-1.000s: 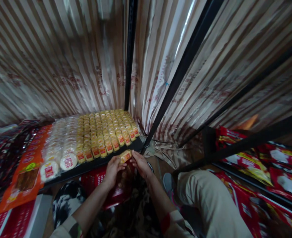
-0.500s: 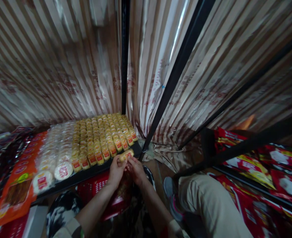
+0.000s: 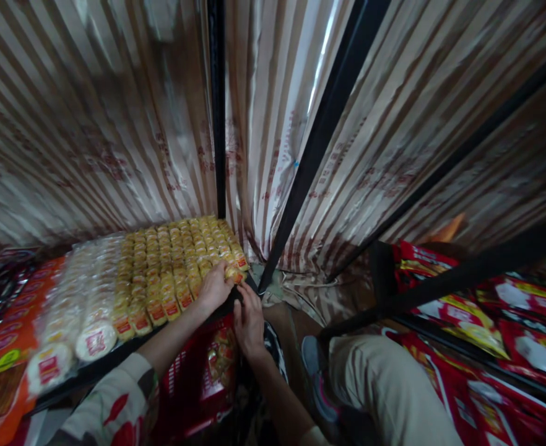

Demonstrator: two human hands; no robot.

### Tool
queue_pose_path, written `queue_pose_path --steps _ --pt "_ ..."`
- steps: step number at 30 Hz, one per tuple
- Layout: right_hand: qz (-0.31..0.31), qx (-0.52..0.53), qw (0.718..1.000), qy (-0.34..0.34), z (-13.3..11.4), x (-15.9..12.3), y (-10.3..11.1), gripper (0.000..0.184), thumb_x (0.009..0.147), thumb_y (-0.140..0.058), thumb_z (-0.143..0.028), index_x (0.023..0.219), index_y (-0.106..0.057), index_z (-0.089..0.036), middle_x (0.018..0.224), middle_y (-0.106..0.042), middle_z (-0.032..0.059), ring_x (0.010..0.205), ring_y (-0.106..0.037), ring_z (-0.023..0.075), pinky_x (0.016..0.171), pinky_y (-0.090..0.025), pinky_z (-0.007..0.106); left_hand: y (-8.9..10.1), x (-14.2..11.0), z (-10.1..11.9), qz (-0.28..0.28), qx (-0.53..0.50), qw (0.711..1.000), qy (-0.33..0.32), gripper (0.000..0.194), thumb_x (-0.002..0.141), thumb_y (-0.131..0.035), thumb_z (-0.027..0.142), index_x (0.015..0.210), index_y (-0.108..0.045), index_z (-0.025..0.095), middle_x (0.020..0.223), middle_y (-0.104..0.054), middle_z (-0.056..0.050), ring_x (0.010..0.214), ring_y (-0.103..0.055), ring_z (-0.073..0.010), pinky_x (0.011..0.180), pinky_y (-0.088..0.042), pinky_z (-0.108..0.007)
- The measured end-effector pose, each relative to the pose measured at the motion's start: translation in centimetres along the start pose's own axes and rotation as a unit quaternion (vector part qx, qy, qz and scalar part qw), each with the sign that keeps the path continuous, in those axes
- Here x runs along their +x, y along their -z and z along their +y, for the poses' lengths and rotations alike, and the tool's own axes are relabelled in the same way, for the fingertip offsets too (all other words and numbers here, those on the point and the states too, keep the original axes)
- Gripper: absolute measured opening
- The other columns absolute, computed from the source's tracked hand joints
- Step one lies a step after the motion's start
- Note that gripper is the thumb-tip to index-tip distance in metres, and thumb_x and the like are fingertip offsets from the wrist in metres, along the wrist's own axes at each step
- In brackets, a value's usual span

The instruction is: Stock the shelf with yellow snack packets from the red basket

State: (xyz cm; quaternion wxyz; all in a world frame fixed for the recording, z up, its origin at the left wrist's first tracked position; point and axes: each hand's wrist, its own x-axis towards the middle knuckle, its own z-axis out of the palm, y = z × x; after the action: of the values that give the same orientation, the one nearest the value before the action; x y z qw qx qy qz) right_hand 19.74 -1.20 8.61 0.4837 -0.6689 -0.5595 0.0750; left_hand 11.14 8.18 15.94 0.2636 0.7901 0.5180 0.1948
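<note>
Right of the rows of small yellow plastic-wrapped cakes point(image 3: 164, 272), my left hand point(image 3: 215, 289) grips a red-labelled yellow wrapped cake point(image 3: 234, 273) at their near right end, seemingly setting it in; whether my right hand point(image 3: 250, 322) grips too, I can't tell. Next calls for squaring, then letting go.

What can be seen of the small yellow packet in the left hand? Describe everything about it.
The small yellow packet looks plump, in a shiny, plastic-like wrapper, with a reddish-orange patch toward its lower side; any print is too blurred to read. It is at the front right of the rows of similar yellow packets, near the front edge of the black shelf. The left hand grips its left side; the right hand has its fingertips just below, and whether they touch it is unclear.
</note>
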Motion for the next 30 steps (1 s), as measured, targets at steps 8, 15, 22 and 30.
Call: queue_pose_path --steps 8,15,22,30 --pt "-0.013 -0.028 0.999 -0.016 1.4 1.0 -0.9 0.048 0.088 -0.032 -0.022 0.134 -0.039 -0.010 0.138 -0.041 0.0146 0.130 -0.034 0.0218 0.105 -0.034 0.043 -1.2 3.0 2.5 -0.063 0.099 0.992 -0.043 0.032 0.080 -0.047 0.018 0.112 -0.054 0.019 0.106 -0.060 -0.012 0.093 -0.060 -0.0223 0.080 -0.045 -0.031" --pt "-0.023 -0.029 0.999 -0.022 3.0 1.7 -2.2 0.056 0.082 -0.035 -0.013 0.137 -0.034 -0.007 0.141 -0.037 0.0154 0.132 -0.031 0.0221 0.107 -0.032 0.043 -2.2 4.3 2.9 -0.074 0.087 0.992 -0.048 0.031 0.080 -0.044 0.014 0.109 -0.056 0.018 0.109 -0.056 -0.012 0.090 -0.059 -0.0199 0.077 -0.046 -0.028" --pt "-0.010 -0.017 0.999 -0.038 3.5 2.3 -3.8 0.058 0.078 -0.037 -0.009 0.136 -0.035 -0.006 0.139 -0.038 0.0183 0.131 -0.031 0.0258 0.106 -0.034 0.046 -2.5 5.5 3.0 -0.079 0.108 0.991 -0.029 0.035 0.080 -0.040 0.010 0.113 -0.053 0.015 0.108 -0.054 -0.013 0.087 -0.059 -0.0177 0.072 -0.046 -0.025" --pt "-0.005 -0.019 0.999 -0.038 2.9 3.3 -3.3 0.060 0.080 -0.034 -0.007 0.139 -0.029 -0.010 0.143 -0.027 0.0168 0.131 -0.032 0.0249 0.105 -0.036 0.043 -2.6 5.3 3.2 -0.061 0.156 0.984 -0.057 0.040 0.081 -0.041 0.010 0.119 -0.049 0.019 0.112 -0.049 -0.013 0.080 -0.060 -0.0185 0.064 -0.045 -0.026"
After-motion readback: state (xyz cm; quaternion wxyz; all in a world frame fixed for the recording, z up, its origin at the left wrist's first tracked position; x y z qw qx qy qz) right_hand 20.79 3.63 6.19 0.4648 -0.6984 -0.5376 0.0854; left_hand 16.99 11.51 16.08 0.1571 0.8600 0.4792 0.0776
